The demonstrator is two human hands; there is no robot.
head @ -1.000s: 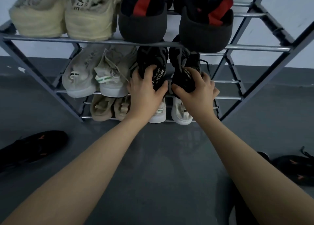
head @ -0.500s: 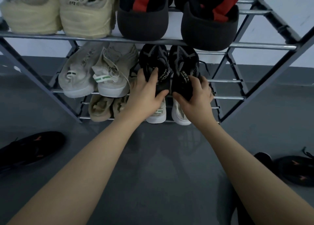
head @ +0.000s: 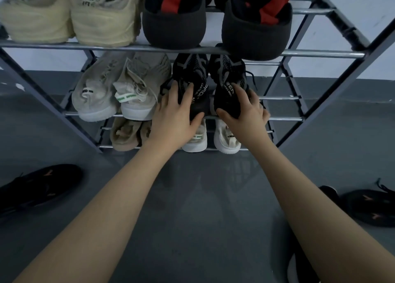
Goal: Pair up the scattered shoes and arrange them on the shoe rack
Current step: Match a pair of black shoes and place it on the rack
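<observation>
A grey metal shoe rack [head: 320, 54] stands against the wall. On its middle shelf sit two black knit sneakers side by side, heels toward me. My left hand [head: 175, 113] grips the heel of the left black sneaker [head: 192, 73]. My right hand [head: 245, 109] grips the heel of the right black sneaker [head: 228, 73]. One black shoe with orange marks [head: 40, 184] lies on the floor at the left, and its match [head: 369, 205] lies on the floor at the right.
The top shelf holds cream sneakers [head: 70, 17] and black-and-red shoes [head: 215, 19]. Beige sneakers [head: 119, 92] fill the middle shelf's left. The bottom shelf holds tan shoes [head: 124, 135] and white shoes [head: 226, 139]. The floor [head: 203, 197] is dark grey.
Both hands have pushed the two black sneakers deeper onto the middle shelf and set them straight side by side. The camera has moved closer to the rack.
</observation>
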